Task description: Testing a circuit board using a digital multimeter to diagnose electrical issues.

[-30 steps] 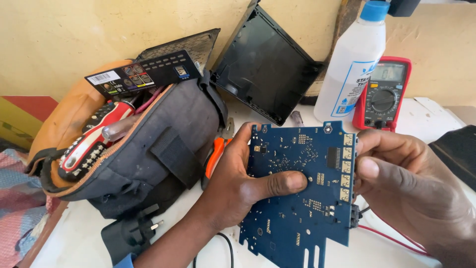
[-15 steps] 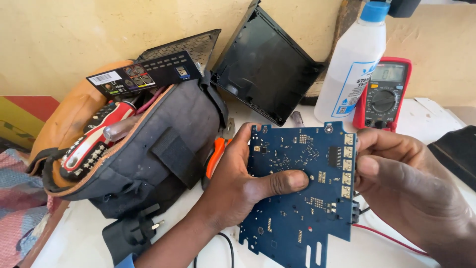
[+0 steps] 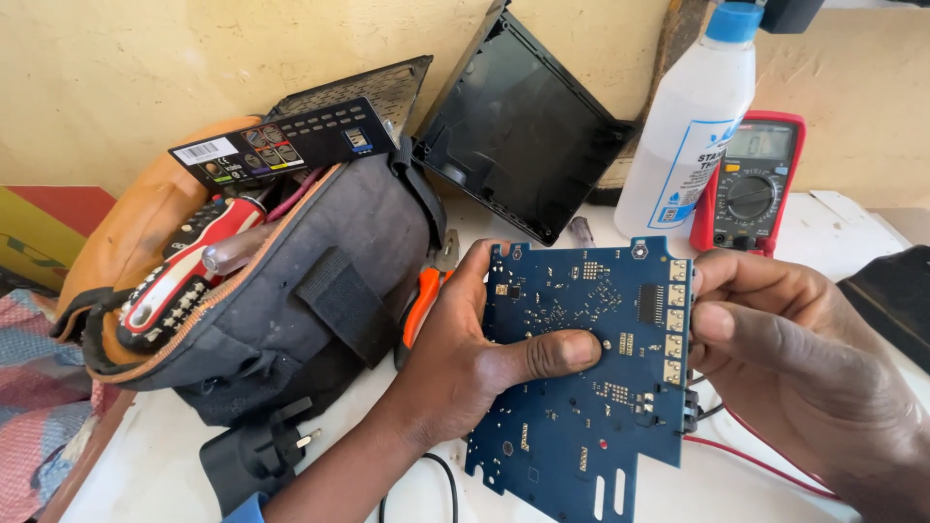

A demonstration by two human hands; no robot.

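Left grip: the left hand [image 3: 465, 358] pinched the blue circuit board [image 3: 581, 387], thumb pressed across its face, fingers curled behind its left edge.
Right grip: the right hand [image 3: 804, 358] was pressed together on the board's right edge, thumb on top beside the row of gold connectors, fingers hidden behind.
Board: held between both grips, lifted off the white counter [image 3: 155, 475], face up and slightly tilted.
Below the grips: a red wire [image 3: 765, 465] and a black cable [image 3: 441, 470] lay on the counter.
Left of the left grip: orange-handled pliers [image 3: 418, 300] just behind the knuckles, then a grey and orange tool bag [image 3: 291, 291] holding a red-and-white screwdriver [image 3: 184, 271]; a black plug [image 3: 257, 455] lay in front of the bag.
Beyond the grips: a black plastic casing [image 3: 513, 136] leaned on the wall, with a white bottle with a blue cap [image 3: 693, 126] and a red multimeter [image 3: 751, 184] beside it.
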